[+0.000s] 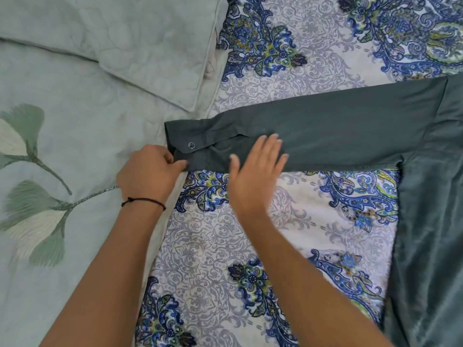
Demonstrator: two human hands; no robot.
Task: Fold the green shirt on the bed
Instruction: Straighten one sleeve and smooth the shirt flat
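The dark green shirt (431,196) lies flat on the bed, its body running down the right edge of the view. One long sleeve (338,121) stretches out to the left across the patterned sheet, ending in a cuff (185,136) with a snap button. My left hand (147,171) pinches the lower corner of that cuff. My right hand (255,169) lies flat with spread fingers on the sleeve just right of the cuff, slightly blurred.
A blue and white paisley bedsheet (225,234) covers the bed under the shirt. A pale green quilt with a leaf print (62,171) lies on the left, and a matching pillow (140,46) sits at the upper left.
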